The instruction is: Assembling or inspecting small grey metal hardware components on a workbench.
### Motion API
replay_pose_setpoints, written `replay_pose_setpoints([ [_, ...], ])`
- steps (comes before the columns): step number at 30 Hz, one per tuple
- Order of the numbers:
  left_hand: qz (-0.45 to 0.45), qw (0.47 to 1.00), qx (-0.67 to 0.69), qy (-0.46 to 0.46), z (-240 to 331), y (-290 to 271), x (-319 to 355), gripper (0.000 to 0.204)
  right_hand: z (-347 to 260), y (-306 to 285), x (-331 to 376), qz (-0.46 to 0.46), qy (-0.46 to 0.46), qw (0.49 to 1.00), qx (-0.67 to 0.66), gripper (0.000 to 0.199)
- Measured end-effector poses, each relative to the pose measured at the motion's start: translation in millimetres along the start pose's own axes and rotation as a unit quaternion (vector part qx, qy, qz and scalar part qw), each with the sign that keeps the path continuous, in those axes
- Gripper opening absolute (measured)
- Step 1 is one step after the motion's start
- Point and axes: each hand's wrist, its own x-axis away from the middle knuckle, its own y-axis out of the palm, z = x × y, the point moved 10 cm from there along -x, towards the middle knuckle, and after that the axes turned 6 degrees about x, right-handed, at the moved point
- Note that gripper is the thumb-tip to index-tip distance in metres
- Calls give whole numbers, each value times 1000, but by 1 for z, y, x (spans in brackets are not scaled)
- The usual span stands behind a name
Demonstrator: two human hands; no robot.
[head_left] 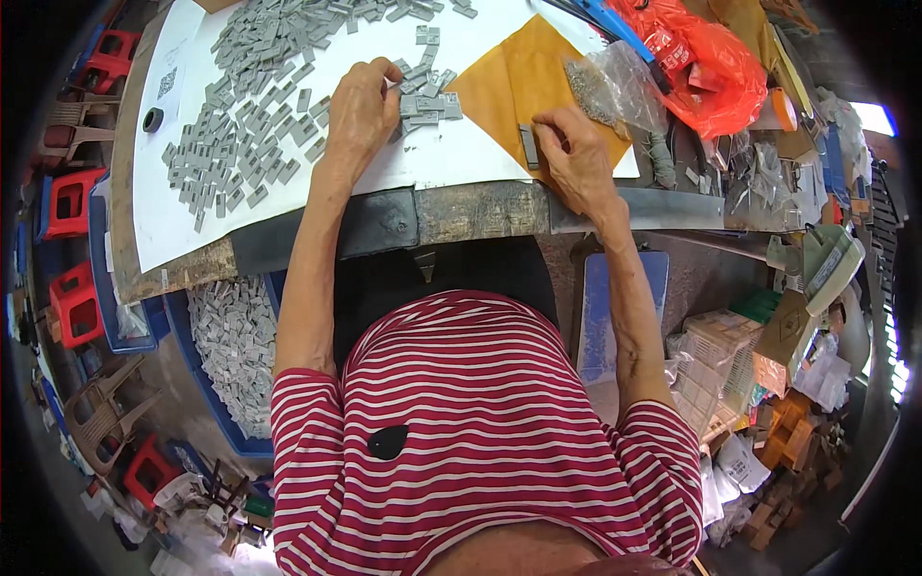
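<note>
My left hand [363,113] is over the white-covered table with its fingers curled in; whatever they hold, if anything, is hidden. Just right of it lies a small stack of flat grey rectangular pieces [429,104]. Many more loose grey pieces [245,144] spread to the left and far side. My right hand [576,154] rests over a yellow-brown sheet [495,84], its fingers bent inward and their tips partly hidden. Beside its fingertips stands a narrow dark grey strip [528,147]. A heap of tiny metal parts [591,93] lies beyond that hand, by a clear plastic bag [629,86].
A red plastic bag [711,72] and a blue-handled tool [615,24] lie at the far right. A black tape roll [153,120] sits at the left. Below the table's worn front edge [480,209], a blue bin [252,444] holds grey pieces. Red stools [75,305] stand left.
</note>
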Motion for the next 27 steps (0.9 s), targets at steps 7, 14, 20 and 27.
replay_pose_setpoints([
  [7, 25, 1000, 7, 6, 5, 0, 5, 17, -14, 12, -6, -55, -80, 994, 52, 7],
  [14, 32, 999, 34, -2, 0, -1, 8, 21, -27, 22, -7, -91, -146, 975, 141, 7],
  [20, 53, 994, 98, -24, 0, -3, 9, 16, -27, 26, -6, -86, -170, 968, 166, 8],
  [27, 71, 992, 101, -22, -1, -6, 13, 11, -32, 26, -6, -68, -188, 966, 166, 9],
])
